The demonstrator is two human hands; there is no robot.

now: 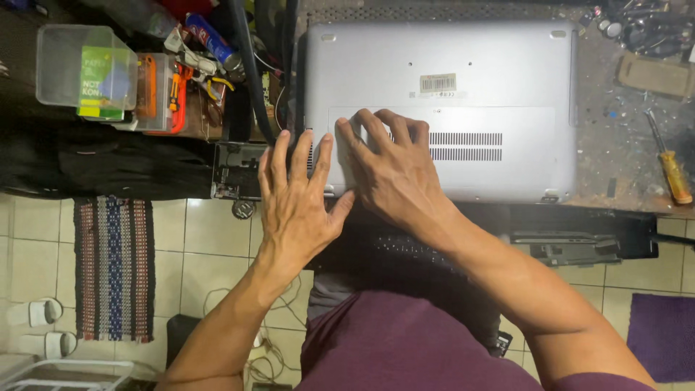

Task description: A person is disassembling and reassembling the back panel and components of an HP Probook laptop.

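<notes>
Upturned silver laptop (463, 80) under left hand (297, 199) and right hand (391, 170).

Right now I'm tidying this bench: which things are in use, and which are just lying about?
In use: left hand, right hand, both flat on the upturned silver laptop.

Lying about: yellow-handled screwdriver, clear plastic box, orange tool case, striped rug.

A small rectangular white barcode label (438, 82) sits on the silver laptop underside (507, 65); far left of the laptop, a green-yellow package (101, 80).
</notes>
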